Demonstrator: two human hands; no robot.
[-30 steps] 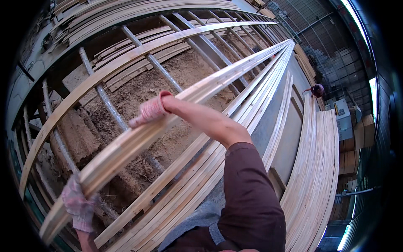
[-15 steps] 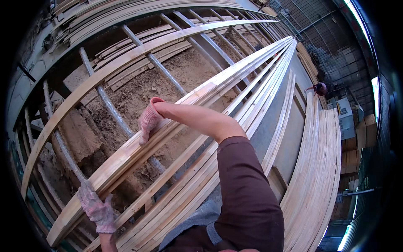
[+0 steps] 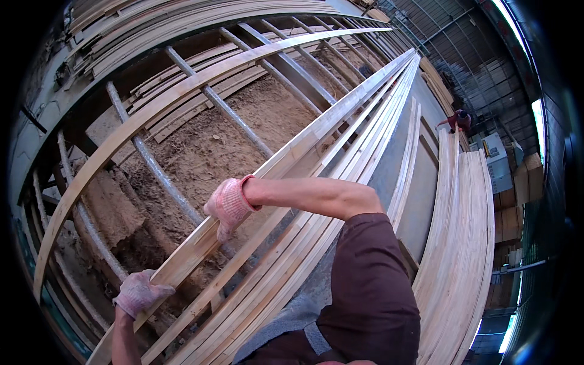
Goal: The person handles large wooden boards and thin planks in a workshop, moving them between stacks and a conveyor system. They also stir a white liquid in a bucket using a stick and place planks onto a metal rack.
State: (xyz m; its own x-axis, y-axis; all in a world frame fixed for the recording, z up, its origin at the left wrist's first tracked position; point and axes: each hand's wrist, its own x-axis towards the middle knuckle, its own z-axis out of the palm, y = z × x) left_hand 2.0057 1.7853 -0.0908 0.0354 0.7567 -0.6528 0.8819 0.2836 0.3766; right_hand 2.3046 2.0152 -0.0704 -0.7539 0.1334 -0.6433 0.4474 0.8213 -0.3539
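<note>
Long pale wooden boards run from the lower left to the far upper right, across metal rollers. My left hand, in a pinkish work glove, is closed round their near part, thumb across the wood. Farther along, my right hand, gloved alike, reaches over with its fingers wrapped round the boards; its fingertips are partly hidden. How many boards are gripped cannot be made out. Just right of them lies a narrow strip of wood, beside several more long strips.
A curved-looking long board lies across the rollers on the left. Sawdust-covered ground shows between them. A broad stack of boards stands right, with another person at its far end. More planks lie upper left.
The gripped boards have shifted right and turned, showing a broader face. My right hand has moved right with them. My left hand has gone from lying along the boards to wrapping round them.
</note>
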